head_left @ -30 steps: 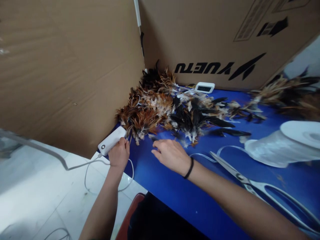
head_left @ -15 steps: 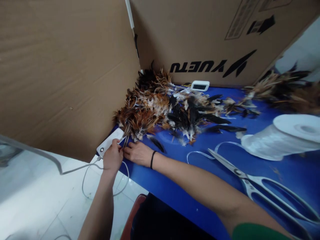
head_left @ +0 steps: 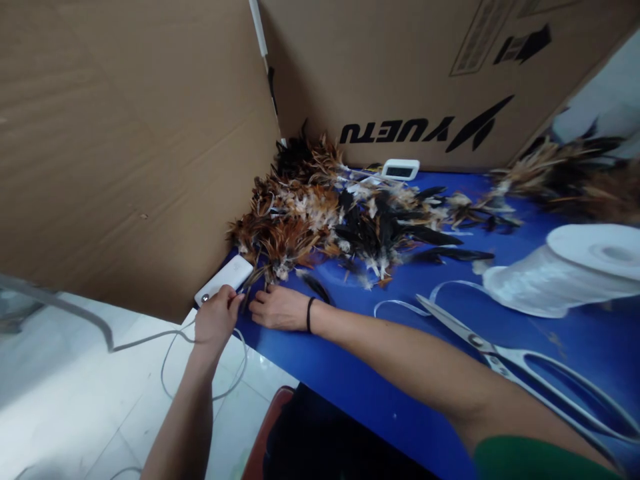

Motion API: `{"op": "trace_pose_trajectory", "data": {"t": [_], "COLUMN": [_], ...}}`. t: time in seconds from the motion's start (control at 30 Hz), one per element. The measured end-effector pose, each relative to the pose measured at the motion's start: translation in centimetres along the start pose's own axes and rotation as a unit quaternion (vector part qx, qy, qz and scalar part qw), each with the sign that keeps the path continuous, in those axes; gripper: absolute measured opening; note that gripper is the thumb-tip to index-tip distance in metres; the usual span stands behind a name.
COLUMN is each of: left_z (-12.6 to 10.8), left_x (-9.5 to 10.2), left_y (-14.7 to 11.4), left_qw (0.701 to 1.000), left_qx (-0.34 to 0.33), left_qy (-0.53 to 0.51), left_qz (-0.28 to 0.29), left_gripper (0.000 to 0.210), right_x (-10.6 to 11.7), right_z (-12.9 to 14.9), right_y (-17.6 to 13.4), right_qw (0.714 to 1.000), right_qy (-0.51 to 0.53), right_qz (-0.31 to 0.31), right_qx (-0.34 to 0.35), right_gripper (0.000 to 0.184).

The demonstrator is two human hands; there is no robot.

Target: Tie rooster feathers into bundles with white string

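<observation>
My left hand (head_left: pixel 216 319) is closed, thumb and forefinger pinched at the table's corner on what looks like a thin feather. Just to its right, my right hand (head_left: pixel 281 309), with a black band at the wrist, rests low over the blue table with fingers curled together. What those fingers hold, if anything, is hidden. A small gap with dark slender strands lies between the hands. Behind them spreads a pile of brown, black and cream feathers (head_left: pixel 295 223). A white power bank (head_left: pixel 227 277) with a grey cable lies beside my left hand, partly covered by it.
Large white-handled scissors (head_left: pixel 475 341) lie partly open on the blue table (head_left: pixel 350 373), under my right forearm's far side. Near them is a spool of white ribbon (head_left: pixel 545 280). A small white display device (head_left: pixel 400 169) stands by the cardboard wall (head_left: pixel 150 133). More feathers (head_left: pixel 575 177) lie right.
My left hand has drawn slightly left and down, away from my right hand, opening a gap between them. The right hand has barely shifted. More of the power bank now shows.
</observation>
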State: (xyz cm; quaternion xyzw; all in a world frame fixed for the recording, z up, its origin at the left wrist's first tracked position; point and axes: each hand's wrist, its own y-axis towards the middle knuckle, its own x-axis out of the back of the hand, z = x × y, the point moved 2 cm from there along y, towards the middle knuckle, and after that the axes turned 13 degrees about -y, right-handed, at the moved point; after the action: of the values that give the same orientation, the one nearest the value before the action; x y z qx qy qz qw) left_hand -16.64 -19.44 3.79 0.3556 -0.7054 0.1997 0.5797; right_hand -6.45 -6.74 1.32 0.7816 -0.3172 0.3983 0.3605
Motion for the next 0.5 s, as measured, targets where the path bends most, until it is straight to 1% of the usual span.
{"op": "trace_pose_trajectory", "data": {"t": [0.1, 0.2, 0.27, 0.37, 0.43, 0.5], "left_z": [-0.2, -0.4, -0.4, -0.3, -0.4, -0.8], "left_x": [-0.1, -0.3, -0.5, -0.5, -0.3, 0.1], "left_y": [0.2, 0.5, 0.7, 0.9, 1.1, 1.2], "left_qw": [0.999, 0.997, 0.993, 0.979, 0.962, 0.946], "left_qx": [0.001, 0.017, 0.025, 0.041, 0.049, 0.046], "left_qy": [0.028, -0.021, -0.071, -0.154, -0.211, -0.243], "left_qz": [-0.036, -0.069, -0.094, -0.131, -0.168, -0.21], "left_gripper": [0.027, 0.025, 0.022, 0.019, 0.017, 0.019], "right_x": [0.3, 1.7, 3.3, 6.3, 8.4, 10.4], "right_z": [0.4, 1.0, 1.4, 2.2, 2.5, 2.5], "right_y": [-0.5, -1.1, -1.7, -3.0, -4.0, -5.1], "right_qw": [0.999, 0.998, 0.995, 0.985, 0.973, 0.957], "right_qy": [0.001, -0.004, -0.011, -0.009, 0.008, 0.032], "right_qz": [-0.007, -0.033, -0.078, -0.167, -0.231, -0.286], "right_qx": [0.035, 0.053, 0.056, 0.045, 0.02, -0.022], "right_gripper": [0.028, 0.026, 0.026, 0.021, 0.018, 0.015]}}
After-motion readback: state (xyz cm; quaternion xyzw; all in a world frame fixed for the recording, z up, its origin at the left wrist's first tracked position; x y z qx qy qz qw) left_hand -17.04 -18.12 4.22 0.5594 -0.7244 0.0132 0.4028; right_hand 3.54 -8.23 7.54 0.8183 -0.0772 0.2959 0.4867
